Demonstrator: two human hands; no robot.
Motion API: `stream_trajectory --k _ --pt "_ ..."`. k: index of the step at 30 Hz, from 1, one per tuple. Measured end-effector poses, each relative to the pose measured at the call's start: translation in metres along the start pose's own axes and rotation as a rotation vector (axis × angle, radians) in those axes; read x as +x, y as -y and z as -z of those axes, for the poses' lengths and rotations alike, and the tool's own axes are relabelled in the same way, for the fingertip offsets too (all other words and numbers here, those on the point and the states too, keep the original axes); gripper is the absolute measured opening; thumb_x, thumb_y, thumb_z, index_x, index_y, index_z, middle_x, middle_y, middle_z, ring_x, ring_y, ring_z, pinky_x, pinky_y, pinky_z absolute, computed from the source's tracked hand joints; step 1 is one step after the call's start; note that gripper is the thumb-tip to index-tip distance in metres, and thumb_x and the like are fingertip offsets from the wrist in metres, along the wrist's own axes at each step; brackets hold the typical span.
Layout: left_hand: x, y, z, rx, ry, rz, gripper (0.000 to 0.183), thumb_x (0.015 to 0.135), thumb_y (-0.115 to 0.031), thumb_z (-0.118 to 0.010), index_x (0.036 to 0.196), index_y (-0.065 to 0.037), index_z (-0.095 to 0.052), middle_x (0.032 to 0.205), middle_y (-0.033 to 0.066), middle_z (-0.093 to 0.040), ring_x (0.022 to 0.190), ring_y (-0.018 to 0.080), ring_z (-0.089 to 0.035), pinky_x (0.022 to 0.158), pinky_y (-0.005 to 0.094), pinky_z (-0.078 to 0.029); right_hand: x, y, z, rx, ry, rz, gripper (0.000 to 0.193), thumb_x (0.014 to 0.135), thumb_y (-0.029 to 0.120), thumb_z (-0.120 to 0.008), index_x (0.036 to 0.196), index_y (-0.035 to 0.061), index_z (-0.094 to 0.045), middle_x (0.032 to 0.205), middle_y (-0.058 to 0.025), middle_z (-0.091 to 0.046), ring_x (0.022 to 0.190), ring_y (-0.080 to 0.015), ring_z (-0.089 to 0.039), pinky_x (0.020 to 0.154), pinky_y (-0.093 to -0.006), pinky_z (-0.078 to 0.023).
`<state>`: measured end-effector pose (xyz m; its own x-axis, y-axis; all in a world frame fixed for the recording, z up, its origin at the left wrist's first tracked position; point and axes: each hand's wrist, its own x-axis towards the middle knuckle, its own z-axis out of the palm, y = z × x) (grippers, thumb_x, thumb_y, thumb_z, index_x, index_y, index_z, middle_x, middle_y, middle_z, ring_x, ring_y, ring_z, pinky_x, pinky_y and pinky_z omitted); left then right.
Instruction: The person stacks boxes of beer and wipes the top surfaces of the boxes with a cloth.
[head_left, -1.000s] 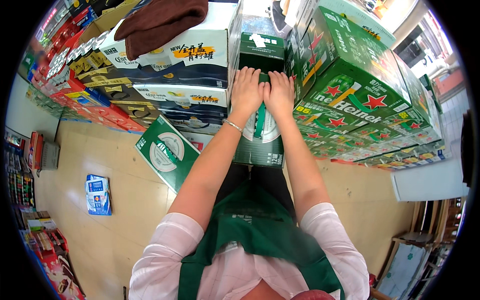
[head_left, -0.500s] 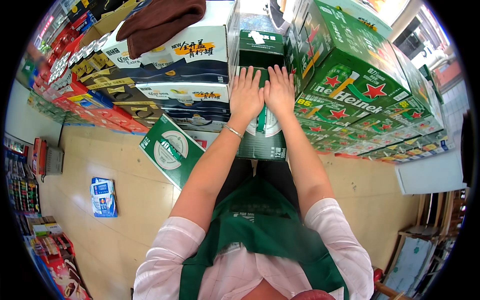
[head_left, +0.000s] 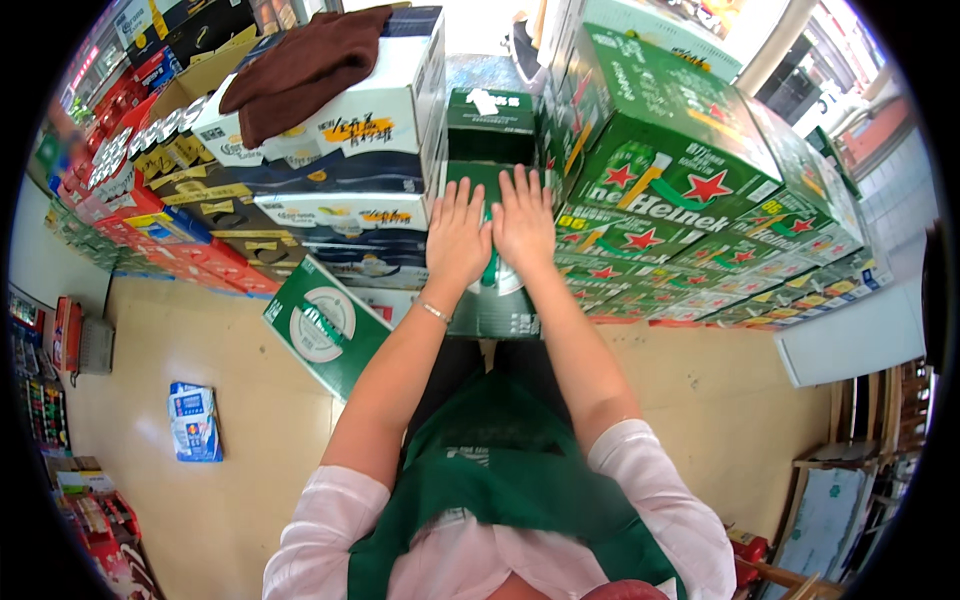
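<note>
A small blue-and-white printed pack lay on the smooth beige floor at far left. Nearer, a green cardboard case with a white round emblem leaned tilted against stacked white-and-navy cartons, a brown crumpled cloth draped on top. The left hand and right hand lay flat, fingers spread, gripping nothing, side by side atop a dark green rectangular cardboard case in the gap before glossy green red-starred boxes.
</note>
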<state>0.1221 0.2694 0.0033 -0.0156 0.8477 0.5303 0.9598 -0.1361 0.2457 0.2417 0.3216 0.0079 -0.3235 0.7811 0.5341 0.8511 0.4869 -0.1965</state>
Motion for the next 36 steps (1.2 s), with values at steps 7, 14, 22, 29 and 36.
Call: stream_trajectory --k 7,14,22,29,36 --pt "0.019 0.004 -0.007 0.027 0.061 0.031 0.051 0.094 -0.026 -0.043 0.141 -0.008 -0.039 0.149 0.0146 -0.034 0.140 0.0288 -0.027 0.115 0.0420 -0.020 0.017 -0.005 -0.009 0.021 0.067 -0.044 0.055 0.096 0.038 -0.039 0.142 0.0076 -0.039 0.151 -0.0153 -0.030 0.141 -0.0326 -0.025 0.116 -0.0444 -0.017" --pt "0.053 0.017 -0.034 0.010 0.176 0.126 0.051 0.095 -0.029 -0.040 0.141 -0.006 -0.041 0.150 0.0140 -0.034 0.141 0.0273 -0.027 0.116 0.0402 -0.018 0.052 -0.016 -0.035 0.013 0.247 -0.156 0.054 0.096 0.036 -0.038 0.142 0.0084 -0.040 0.151 -0.0138 -0.031 0.141 -0.0317 -0.026 0.115 -0.0449 -0.017" --pt "0.073 0.020 -0.051 -0.041 0.159 0.176 0.052 0.094 -0.028 -0.040 0.139 -0.002 -0.041 0.148 0.0151 -0.036 0.140 0.0281 -0.027 0.116 0.0402 -0.015 0.074 -0.022 -0.042 -0.008 0.279 -0.192 0.055 0.095 0.037 -0.036 0.142 0.0086 -0.039 0.151 -0.0109 -0.032 0.141 -0.0303 -0.024 0.116 -0.0439 -0.016" --pt "0.086 0.022 -0.057 -0.005 0.181 0.205 0.051 0.097 -0.029 -0.036 0.142 -0.006 -0.039 0.151 0.0106 -0.032 0.142 0.0251 -0.024 0.117 0.0381 -0.015 0.087 -0.029 -0.053 -0.062 0.295 -0.184 0.056 0.096 0.037 -0.035 0.144 0.0102 -0.036 0.153 -0.0097 -0.030 0.142 -0.0290 -0.023 0.116 -0.0448 -0.017" --pt "0.093 0.024 -0.054 -0.006 0.263 0.220 0.052 0.098 -0.031 -0.034 0.144 -0.006 -0.036 0.153 0.0098 -0.029 0.144 0.0248 -0.021 0.117 0.0389 -0.012 0.090 -0.031 -0.058 -0.145 0.318 -0.141 0.054 0.097 0.037 -0.035 0.144 0.0107 -0.038 0.152 -0.0102 -0.031 0.142 -0.0304 -0.024 0.115 -0.0480 -0.018"
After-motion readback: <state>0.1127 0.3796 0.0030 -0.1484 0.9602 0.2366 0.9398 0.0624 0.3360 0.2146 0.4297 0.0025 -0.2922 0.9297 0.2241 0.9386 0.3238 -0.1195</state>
